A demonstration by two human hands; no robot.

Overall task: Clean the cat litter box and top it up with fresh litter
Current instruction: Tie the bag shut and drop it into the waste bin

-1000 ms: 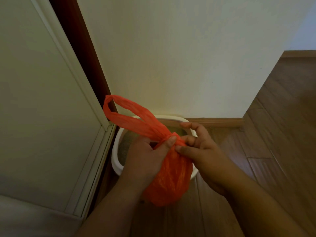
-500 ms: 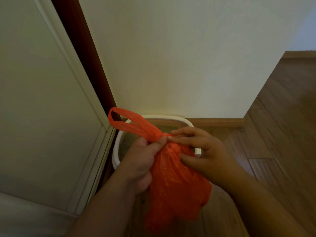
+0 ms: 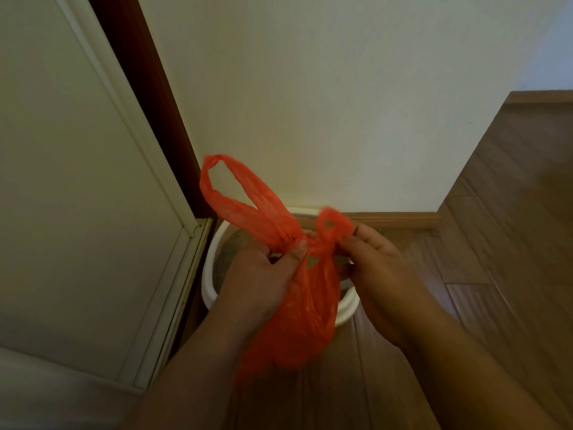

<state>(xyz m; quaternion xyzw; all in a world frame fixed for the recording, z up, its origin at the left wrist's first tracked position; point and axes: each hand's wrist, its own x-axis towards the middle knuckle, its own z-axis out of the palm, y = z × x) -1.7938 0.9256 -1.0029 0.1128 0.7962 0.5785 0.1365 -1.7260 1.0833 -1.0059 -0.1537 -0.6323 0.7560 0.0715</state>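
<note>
Since a moment ago, your right hand (image 3: 375,268) has drawn a second, smaller loop of the orange plastic bag (image 3: 305,308) up and to the right, where before only the long left loop stood out. Your right fingertips (image 3: 347,240) pinch that small loop at the bag's gathered neck. Your left hand (image 3: 257,274) grips the neck from the other side, thumb pressed over the twisted plastic, with the long handle loop rising up and to the left from your fingers. Both hands meet at the knot, almost touching.

Below your hands the bag hangs full and rounded, held in the air between your forearms.

Behind and beneath the bag sits the white litter box (image 3: 210,274) on the wooden floor (image 3: 496,243), in the corner against the cream wall (image 3: 310,103). Grey litter (image 3: 224,265) shows inside it, left of your left hand. A pale door panel (image 3: 77,197) fills the left side, touching or just beside the box.
</note>
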